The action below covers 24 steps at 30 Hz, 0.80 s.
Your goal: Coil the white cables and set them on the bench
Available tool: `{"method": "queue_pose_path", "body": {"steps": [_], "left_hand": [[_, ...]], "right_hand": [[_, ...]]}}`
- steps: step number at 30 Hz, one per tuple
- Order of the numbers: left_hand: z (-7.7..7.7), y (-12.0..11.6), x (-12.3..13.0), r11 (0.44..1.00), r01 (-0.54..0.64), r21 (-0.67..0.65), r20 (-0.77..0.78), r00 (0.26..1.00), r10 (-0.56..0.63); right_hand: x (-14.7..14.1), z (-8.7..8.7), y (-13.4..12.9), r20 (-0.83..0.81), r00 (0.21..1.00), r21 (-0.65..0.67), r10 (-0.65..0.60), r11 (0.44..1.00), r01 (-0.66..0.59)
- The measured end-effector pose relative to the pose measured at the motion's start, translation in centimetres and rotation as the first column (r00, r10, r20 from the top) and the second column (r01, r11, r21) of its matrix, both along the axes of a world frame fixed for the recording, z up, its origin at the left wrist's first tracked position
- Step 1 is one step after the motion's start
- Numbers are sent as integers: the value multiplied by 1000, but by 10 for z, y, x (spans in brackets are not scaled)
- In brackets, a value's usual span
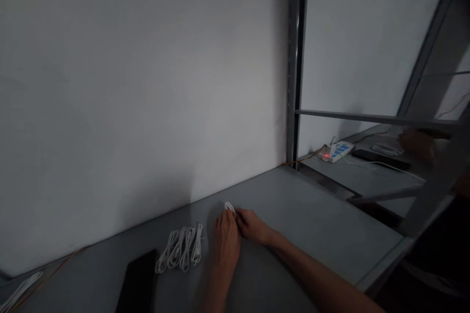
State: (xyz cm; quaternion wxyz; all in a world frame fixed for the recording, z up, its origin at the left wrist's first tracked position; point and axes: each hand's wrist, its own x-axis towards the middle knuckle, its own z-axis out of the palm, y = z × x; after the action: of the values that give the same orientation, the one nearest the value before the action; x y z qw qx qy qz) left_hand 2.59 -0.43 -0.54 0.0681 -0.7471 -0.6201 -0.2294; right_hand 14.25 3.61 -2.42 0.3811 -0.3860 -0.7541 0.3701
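Observation:
Over the grey shelf surface, both of my hands meet around a coiled white cable. Its looped end sticks out past my fingertips. My left hand has its fingers closed over the near part of the coil and hides most of it. From the right, my right hand grips the side of the same coil with bent fingers; the exact contact is hidden. Just left of my hands, several folded white cables lie side by side, with a metal plug visible on the rightmost one.
A dark flat phone-like object lies at the lower left. Loose white cables are at the left edge. A metal upright divides the shelves. Beyond it are a power strip, a dark flat device and another person's hand.

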Motion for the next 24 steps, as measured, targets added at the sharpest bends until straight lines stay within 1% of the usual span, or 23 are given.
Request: {"method": "queue_pose_path", "body": {"steps": [2, 4, 10, 12, 15, 20, 24], "left_hand": [[-2, 2, 0, 1000, 12, -9, 17, 1000, -12], [-5, 4, 0, 1000, 11, -8, 52, 999, -10], [-9, 5, 0, 1000, 10, -19, 213, 977, -6], [-8, 5, 0, 1000, 12, 5, 275, 961, -13], [-3, 4, -3, 999, 21, 34, 352, 936, -31], [8, 3, -11, 997, 73, 0, 398, 915, -67], [10, 4, -13, 993, 117, -11, 428, 898, -102]], "right_hand": [[-1, -2, 1, 97, 994, 52, -40, 998, 35], [-2, -2, 1, 152, 985, 80, -81, 994, 69], [-8, 2, -1, 170, 974, 79, -148, 988, 136], [-8, 2, 0, 165, 975, 75, -151, 987, 140], [-6, 3, 1, 103, 989, 60, -103, 993, 97], [1, 7, 2, 3, 999, -29, 34, 999, -34], [3, 9, 1, -36, 998, -95, 59, 994, -62]]}}
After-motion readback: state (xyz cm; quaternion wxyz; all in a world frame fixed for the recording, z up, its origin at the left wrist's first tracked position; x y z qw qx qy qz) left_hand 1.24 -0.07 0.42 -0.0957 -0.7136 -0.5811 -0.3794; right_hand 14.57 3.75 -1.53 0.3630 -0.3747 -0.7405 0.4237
